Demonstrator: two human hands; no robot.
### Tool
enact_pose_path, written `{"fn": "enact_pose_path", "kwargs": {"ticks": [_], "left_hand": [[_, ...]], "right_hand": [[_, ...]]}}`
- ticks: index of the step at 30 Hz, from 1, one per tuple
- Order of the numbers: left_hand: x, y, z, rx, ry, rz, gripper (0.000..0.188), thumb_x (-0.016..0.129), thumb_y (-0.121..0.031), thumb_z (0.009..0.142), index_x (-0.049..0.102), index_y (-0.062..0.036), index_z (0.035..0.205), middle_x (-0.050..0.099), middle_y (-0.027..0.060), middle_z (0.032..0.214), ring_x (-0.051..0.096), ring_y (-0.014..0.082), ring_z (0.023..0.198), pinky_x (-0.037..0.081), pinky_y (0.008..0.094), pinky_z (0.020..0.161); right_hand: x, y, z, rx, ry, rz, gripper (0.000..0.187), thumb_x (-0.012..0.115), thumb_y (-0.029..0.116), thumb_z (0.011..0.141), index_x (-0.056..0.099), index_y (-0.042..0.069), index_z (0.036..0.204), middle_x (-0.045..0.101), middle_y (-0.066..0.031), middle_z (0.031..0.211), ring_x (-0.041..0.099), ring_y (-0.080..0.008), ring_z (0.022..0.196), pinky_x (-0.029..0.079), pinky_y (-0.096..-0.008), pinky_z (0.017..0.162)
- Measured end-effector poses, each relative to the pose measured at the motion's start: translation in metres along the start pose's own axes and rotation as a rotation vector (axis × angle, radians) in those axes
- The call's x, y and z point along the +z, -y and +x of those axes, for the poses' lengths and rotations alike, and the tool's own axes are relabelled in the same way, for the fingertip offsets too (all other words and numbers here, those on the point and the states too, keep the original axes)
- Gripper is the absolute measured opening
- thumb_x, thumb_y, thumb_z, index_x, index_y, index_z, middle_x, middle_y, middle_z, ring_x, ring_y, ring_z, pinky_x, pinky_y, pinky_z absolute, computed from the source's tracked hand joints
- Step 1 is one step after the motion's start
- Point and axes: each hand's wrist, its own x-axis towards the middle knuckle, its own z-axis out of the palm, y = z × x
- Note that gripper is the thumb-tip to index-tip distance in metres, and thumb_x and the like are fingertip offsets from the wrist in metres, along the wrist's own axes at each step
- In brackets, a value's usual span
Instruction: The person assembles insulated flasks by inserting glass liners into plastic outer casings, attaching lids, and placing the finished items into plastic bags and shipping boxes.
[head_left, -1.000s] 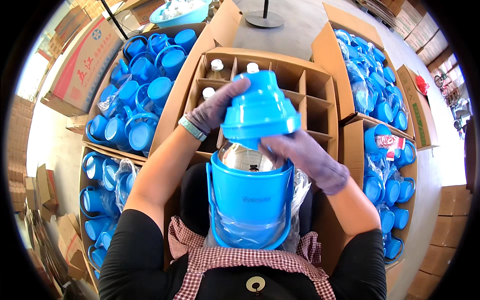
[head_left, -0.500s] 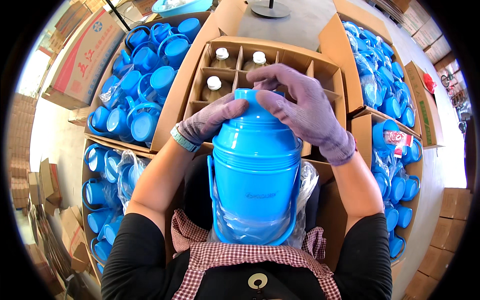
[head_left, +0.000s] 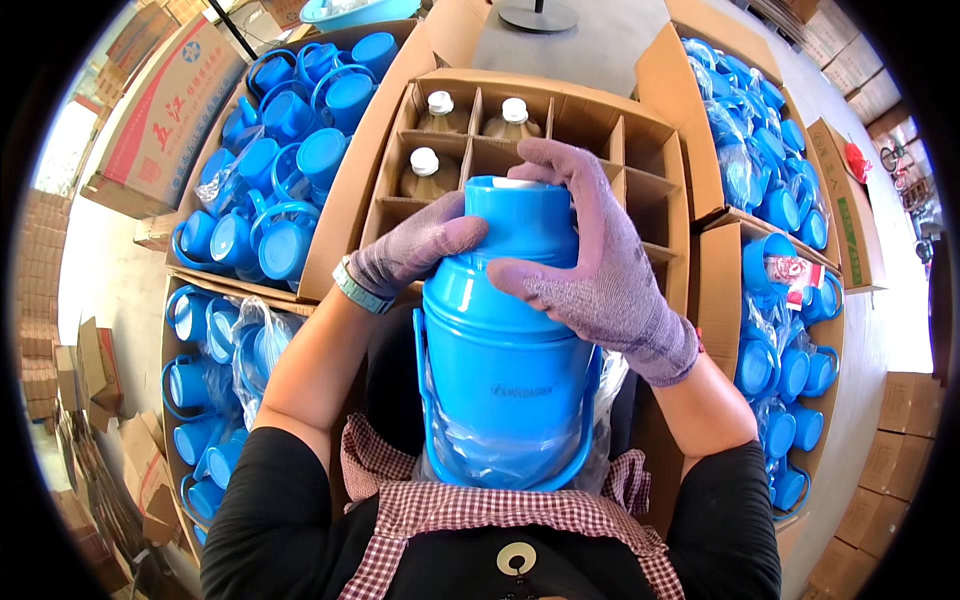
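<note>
A large blue thermos flask (head_left: 510,350) stands upright against my lap, its thin handle hanging down in front. Clear plastic film (head_left: 490,445) wraps its lower part. On top is a blue collar (head_left: 520,225), with a bit of white showing inside its rim. My left hand (head_left: 425,245), in a grey-purple glove, grips the collar from the left, thumb on its side. My right hand (head_left: 595,260), gloved alike, curls round the collar's right side; its index finger reaches the rim and its thumb lies over the shoulder. Its other fingertips are hidden.
Beyond the flask stands a divided carton (head_left: 560,85) with several white-capped bottles (head_left: 424,165) in its left and back cells. Open cartons of blue flask parts flank me at left (head_left: 285,110) and right (head_left: 755,150). A round black stand base (head_left: 540,16) is on the floor.
My right hand has shifted down and right, its thumb dropping from the collar to the shoulder. More of the collar and its rim now shows. My left hand stays at the collar's left.
</note>
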Motion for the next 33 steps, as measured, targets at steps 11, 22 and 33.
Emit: {"fn": "enact_pose_path", "kwargs": {"ticks": [11, 22, 33], "left_hand": [[-0.005, 0.027, 0.015, 0.084, 0.072, -0.364, 0.105, 0.070, -0.067, 0.088, 0.030, -0.0018, 0.160, 0.050, 0.0181, 0.152, 0.054, 0.0289, 0.137, 0.043, 0.0443, 0.117], [0.040, -0.007, -0.022, -0.056, -0.397, 0.031, 0.089, 0.072, -0.062, 0.091, 0.046, 0.0026, 0.147, 0.063, 0.0158, 0.135, 0.065, 0.0266, 0.121, 0.053, 0.0370, 0.103], [-0.015, 0.076, -0.011, 0.125, 0.109, -0.568, 0.099, 0.072, -0.057, 0.090, 0.031, 0.0000, 0.159, 0.054, 0.0123, 0.147, 0.050, 0.0210, 0.137, 0.044, 0.0343, 0.113]], "right_hand": [[0.006, 0.011, 0.001, 0.009, -0.052, -0.098, 0.076, 0.081, 0.023, 0.084, 0.045, 0.007, 0.149, 0.059, -0.0155, 0.130, 0.058, -0.0270, 0.123, 0.045, -0.0409, 0.108], [0.004, -0.051, -0.021, 0.170, 0.044, 0.845, 0.092, 0.079, 0.036, 0.090, 0.027, 0.005, 0.159, 0.046, -0.0174, 0.151, 0.045, -0.0276, 0.140, 0.034, -0.0435, 0.120], [0.021, 0.106, -0.046, -0.108, 0.097, -0.372, 0.075, 0.083, 0.025, 0.081, 0.052, 0.006, 0.146, 0.054, -0.0206, 0.147, 0.059, -0.0479, 0.128, 0.051, -0.0462, 0.108]]}}
